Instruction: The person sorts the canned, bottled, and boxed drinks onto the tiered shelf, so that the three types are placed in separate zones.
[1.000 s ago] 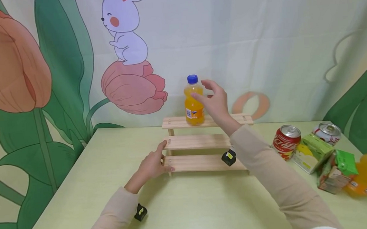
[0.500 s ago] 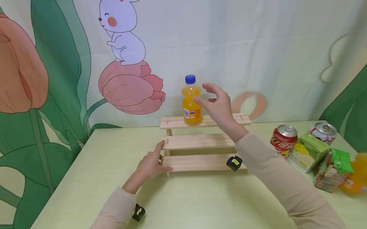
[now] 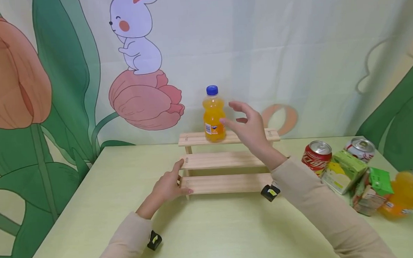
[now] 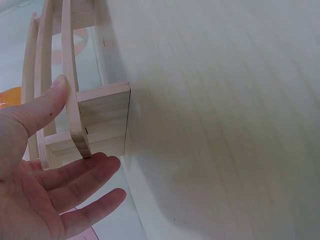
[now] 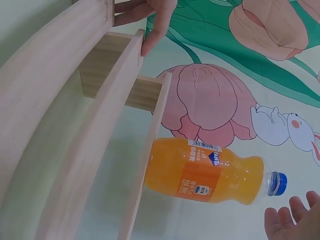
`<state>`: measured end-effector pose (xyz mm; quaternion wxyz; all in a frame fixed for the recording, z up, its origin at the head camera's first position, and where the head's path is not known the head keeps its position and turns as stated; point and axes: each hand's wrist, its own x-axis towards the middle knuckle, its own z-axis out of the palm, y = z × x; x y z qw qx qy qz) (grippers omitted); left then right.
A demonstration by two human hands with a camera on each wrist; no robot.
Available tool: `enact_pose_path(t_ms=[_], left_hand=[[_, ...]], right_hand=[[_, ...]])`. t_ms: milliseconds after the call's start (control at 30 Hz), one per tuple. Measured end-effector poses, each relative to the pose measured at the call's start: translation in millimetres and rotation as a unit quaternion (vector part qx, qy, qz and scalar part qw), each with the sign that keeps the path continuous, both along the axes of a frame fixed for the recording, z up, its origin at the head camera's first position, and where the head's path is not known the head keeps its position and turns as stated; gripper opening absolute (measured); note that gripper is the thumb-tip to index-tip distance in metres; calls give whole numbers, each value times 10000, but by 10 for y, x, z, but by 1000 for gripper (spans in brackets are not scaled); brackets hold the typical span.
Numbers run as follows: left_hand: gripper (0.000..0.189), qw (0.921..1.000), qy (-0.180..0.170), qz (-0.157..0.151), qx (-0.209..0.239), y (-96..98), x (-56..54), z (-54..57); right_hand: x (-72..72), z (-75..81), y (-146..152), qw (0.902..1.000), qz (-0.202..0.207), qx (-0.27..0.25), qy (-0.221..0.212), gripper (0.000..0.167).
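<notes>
A capped bottle (image 3: 214,119) of orange drink (image 5: 237,175) stands upright on the top board (image 3: 193,139) of the rack (image 3: 225,160); the right hand (image 3: 251,128), loosely spread, hovers just beside it, apart; the left hand (image 3: 165,187) pinches the rack's left end; on the table (image 3: 225,229), at right, sit a red can (image 3: 316,159), a pale can (image 3: 362,150), a yellow-green carton (image 3: 345,170), a green-topped carton (image 3: 372,190) and a second bottle (image 3: 406,190), also holding orange drink.

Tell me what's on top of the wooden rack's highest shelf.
A bottle of orange drink stands upright on the highest shelf. In the head view, the right hand hides part of that shelf; that stretch cannot be seen there.
</notes>
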<state>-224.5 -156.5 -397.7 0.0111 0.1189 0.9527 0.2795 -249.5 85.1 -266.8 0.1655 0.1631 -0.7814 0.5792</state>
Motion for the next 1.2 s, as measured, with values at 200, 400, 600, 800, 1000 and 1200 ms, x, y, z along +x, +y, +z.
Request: enact_pose_path(t_ms=[200, 400, 600, 800, 1000, 1200], left_hand=[[96, 10000, -27, 41, -1, 10, -4, -11], [96, 10000, -38, 58, 19, 7, -7, -9], [97, 10000, -46, 32, 48, 10, -11, -10], [96, 10000, 51, -22, 55, 5, 1, -14], [95, 9999, 130, -83, 45, -3, 16, -7], [95, 9999, 80, -38, 97, 6, 19, 13]], right_hand=[[74, -48, 46, 9999, 132, -1, -35, 48], [138, -98, 73, 9997, 220, 40, -1, 49], [196, -161, 125, 9994, 291, 123, 113, 51], [261, -236, 180, 9989, 336, 183, 264, 51], [349, -278, 252, 9980, 387, 288, 401, 51], [423, -295, 319, 9964, 485, 379, 583, 50]])
